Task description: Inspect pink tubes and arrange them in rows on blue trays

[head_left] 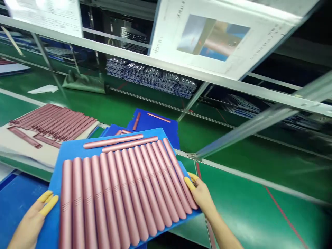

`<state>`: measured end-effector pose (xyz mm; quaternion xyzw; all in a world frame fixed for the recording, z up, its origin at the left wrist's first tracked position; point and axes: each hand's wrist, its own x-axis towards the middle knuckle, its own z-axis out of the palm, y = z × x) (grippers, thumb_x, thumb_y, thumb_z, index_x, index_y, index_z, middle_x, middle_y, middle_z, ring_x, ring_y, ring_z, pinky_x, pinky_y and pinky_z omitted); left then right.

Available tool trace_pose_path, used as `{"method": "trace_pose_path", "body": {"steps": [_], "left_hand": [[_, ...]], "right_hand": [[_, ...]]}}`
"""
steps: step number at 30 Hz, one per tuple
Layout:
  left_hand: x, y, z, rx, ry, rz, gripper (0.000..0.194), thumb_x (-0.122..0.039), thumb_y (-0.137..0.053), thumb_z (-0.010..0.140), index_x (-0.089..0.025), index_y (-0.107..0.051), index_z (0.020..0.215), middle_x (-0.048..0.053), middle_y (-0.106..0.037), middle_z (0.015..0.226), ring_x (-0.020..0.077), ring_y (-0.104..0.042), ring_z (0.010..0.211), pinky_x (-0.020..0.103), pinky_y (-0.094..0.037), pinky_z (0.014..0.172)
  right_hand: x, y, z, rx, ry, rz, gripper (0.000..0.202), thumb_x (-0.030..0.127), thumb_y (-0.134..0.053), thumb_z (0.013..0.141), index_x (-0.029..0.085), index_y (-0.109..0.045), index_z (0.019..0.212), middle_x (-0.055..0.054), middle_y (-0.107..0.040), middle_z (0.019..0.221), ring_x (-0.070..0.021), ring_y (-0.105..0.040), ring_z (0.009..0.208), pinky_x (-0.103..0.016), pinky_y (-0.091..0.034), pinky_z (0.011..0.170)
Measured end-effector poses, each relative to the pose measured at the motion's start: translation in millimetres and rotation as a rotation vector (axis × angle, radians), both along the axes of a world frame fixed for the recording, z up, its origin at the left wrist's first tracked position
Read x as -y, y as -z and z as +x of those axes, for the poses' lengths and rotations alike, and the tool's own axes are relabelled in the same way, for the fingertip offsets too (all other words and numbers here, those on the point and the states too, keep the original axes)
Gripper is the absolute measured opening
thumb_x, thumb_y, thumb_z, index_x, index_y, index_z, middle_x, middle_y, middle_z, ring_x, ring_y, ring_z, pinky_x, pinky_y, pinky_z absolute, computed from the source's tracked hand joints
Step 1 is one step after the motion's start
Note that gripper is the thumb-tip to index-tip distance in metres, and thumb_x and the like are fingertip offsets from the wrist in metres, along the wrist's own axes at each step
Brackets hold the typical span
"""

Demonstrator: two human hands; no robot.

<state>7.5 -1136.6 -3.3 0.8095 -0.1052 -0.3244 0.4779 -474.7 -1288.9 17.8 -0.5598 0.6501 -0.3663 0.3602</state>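
Observation:
A blue board (72, 147) is held up in front of me, tilted, between both hands. On it several long pink metallic rounded strips (135, 183) lie side by side in a row, each with fine lines near its middle. Two more of these strips (114, 141) lie crosswise along the far edge. My left hand (31, 216), with yellow finger covers, grips the board's left edge. At the right edge, my right hand (201, 193), also in yellow finger covers, is closed on the board beside the last strip; its fingers are partly hidden.
A green workbench (246, 193) runs across the view. On the left, a pale padded sheet (28, 148) carries many pink parts (59, 119). Behind the board lies a darker blue sheet (168, 133) with pink pieces. A metal frame (223, 131) and a hanging instruction sheet (166, 45) stand ahead.

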Motion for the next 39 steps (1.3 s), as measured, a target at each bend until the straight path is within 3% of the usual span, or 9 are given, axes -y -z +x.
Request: {"method": "trace_pose_path", "body": {"steps": [3,10,14,17,20,26,32,36,39], "left_hand": [[-1,9.0,-30,-0.218,-0.084,-0.083,0.047,-0.045,-0.074,0.054,-0.029,-0.058,0.095,-0.001,-0.062,0.112,0.0286,-0.049,0.121,0.039,-0.035,0.105],[-9,31.7,-137,-0.284,-0.469,-0.21,0.051,-0.042,-0.071,0.056,-0.025,-0.054,0.101,0.0,-0.059,0.104,0.0223,-0.054,0.105,0.045,-0.03,0.107],[-20,51.7,-183,-0.348,-0.62,-0.294,0.047,-0.04,-0.073,0.058,-0.027,-0.052,0.098,-0.002,-0.059,0.095,0.0181,-0.057,0.091,0.038,-0.044,0.091],[-30,65.7,-202,-0.292,-0.683,-0.365,0.041,-0.038,-0.074,0.061,-0.027,-0.051,0.093,-0.003,-0.057,0.09,0.0141,-0.057,0.08,0.027,-0.049,0.071],[-38,73.1,-211,-0.265,-0.709,-0.364,0.04,-0.037,-0.074,0.063,-0.028,-0.049,0.093,-0.003,-0.055,0.092,0.0121,-0.055,0.079,0.024,-0.048,0.066],[-40,66.4,-207,-0.317,-0.704,-0.286,0.047,-0.043,-0.072,0.063,-0.029,-0.047,0.1,-0.002,-0.052,0.1,0.016,-0.054,0.096,0.03,-0.046,0.083],[-38,72.9,-181,-0.194,-0.572,-0.146,0.053,-0.05,-0.068,0.06,-0.024,-0.047,0.102,0.004,-0.052,0.11,0.0228,-0.049,0.113,0.038,-0.037,0.099],[-46,85.3,-177,-0.2,-0.487,-0.089,0.06,-0.05,-0.074,0.048,-0.019,-0.052,0.096,0.005,-0.061,0.09,0.0238,-0.061,0.087,0.038,-0.048,0.079],[-54,91.1,-183,-0.213,-0.295,-0.022,0.062,-0.055,-0.072,0.05,-0.018,-0.051,0.094,0.002,-0.061,0.076,0.0174,-0.057,0.056,0.036,-0.049,0.06]], "right_hand": [[68,2.4,-6,-0.145,-0.133,-0.019,0.039,0.048,-0.053,0.075,0.016,-0.065,0.094,-0.009,-0.07,0.094,-0.0254,-0.064,0.088,-0.04,-0.049,0.084],[219,10.8,20,-0.312,-0.391,-0.009,0.023,0.026,-0.052,0.068,0.017,-0.071,0.079,-0.007,-0.072,0.082,-0.0237,-0.064,0.079,-0.037,-0.046,0.081],[272,25.3,60,-0.351,-0.484,-0.022,0.023,0.021,-0.053,0.069,0.018,-0.072,0.081,-0.007,-0.072,0.09,-0.0225,-0.064,0.084,-0.035,-0.046,0.083],[291,38.7,93,-0.37,-0.548,-0.027,0.025,0.019,-0.053,0.072,0.017,-0.072,0.088,-0.008,-0.071,0.095,-0.0218,-0.064,0.085,-0.033,-0.047,0.081],[300,46.9,124,-0.38,-0.616,-0.033,0.023,0.019,-0.054,0.074,0.017,-0.072,0.089,-0.007,-0.071,0.095,-0.0204,-0.064,0.084,-0.031,-0.047,0.079],[309,56.3,160,-0.407,-0.692,-0.053,0.022,0.019,-0.054,0.075,0.018,-0.072,0.087,-0.006,-0.071,0.096,-0.0186,-0.064,0.082,-0.028,-0.047,0.076],[310,77.1,162,-0.456,-0.697,-0.062,0.028,0.018,-0.051,0.074,0.015,-0.072,0.093,-0.007,-0.072,0.093,-0.019,-0.065,0.08,-0.027,-0.049,0.071],[316,85.4,156,-0.516,-0.662,-0.061,0.031,0.017,-0.048,0.075,0.015,-0.071,0.097,-0.008,-0.071,0.097,-0.0191,-0.065,0.08,-0.027,-0.049,0.072],[318,86.0,152,-0.591,-0.625,-0.061,0.032,0.018,-0.049,0.075,0.015,-0.071,0.098,-0.009,-0.071,0.097,-0.0205,-0.064,0.079,-0.03,-0.048,0.073]]}}
